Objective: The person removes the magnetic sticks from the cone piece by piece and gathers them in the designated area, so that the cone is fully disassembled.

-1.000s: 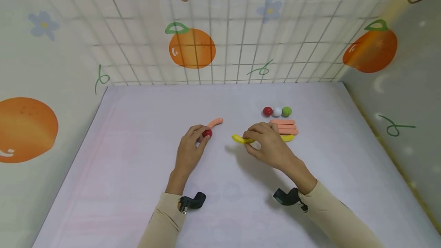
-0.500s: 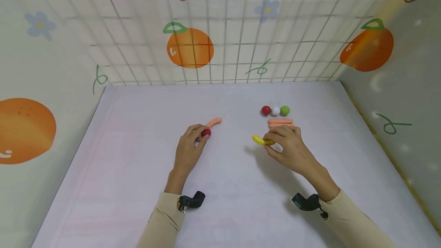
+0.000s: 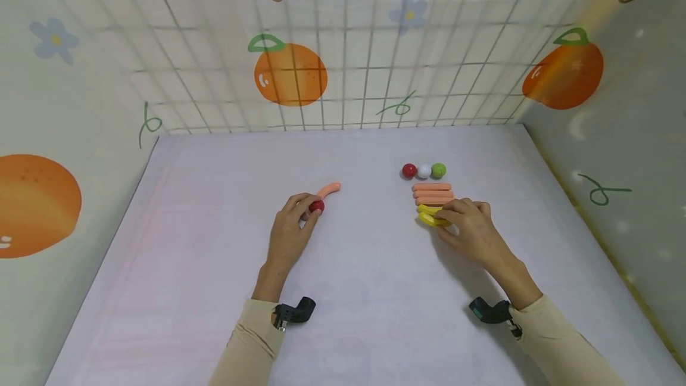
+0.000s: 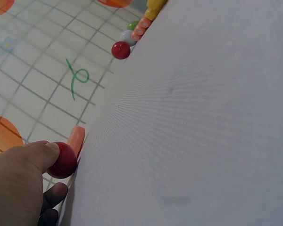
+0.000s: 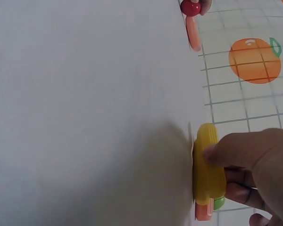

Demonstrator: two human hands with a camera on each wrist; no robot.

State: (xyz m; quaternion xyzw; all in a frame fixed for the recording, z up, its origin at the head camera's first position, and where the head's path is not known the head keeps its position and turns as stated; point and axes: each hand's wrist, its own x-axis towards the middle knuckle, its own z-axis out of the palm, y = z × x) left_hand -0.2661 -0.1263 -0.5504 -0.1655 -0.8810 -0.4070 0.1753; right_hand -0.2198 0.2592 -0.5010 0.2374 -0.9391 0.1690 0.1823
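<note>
My left hand pinches a small red ball at the table's middle, thumb on its near side. Just behind it lies a curved pink toy sausage, its near end hidden by the fingers. With thumb and fingertips my right hand pinches a yellow toy banana, right alongside a second yellow toy banana. Several straight pink toy sausages are laid side by side just behind the bananas. The right fingers cover the right ends of both bananas in the head view.
Behind the sausages a red ball, a white ball and a green ball form a short row. The white tabletop meets a patterned cloth backdrop at its back edge, with cloth walls at both sides.
My right hand has carried the banana rightward and set it alongside the other banana, near the sausages. My left hand has stayed on the red ball. The head view has shifted slightly.
</note>
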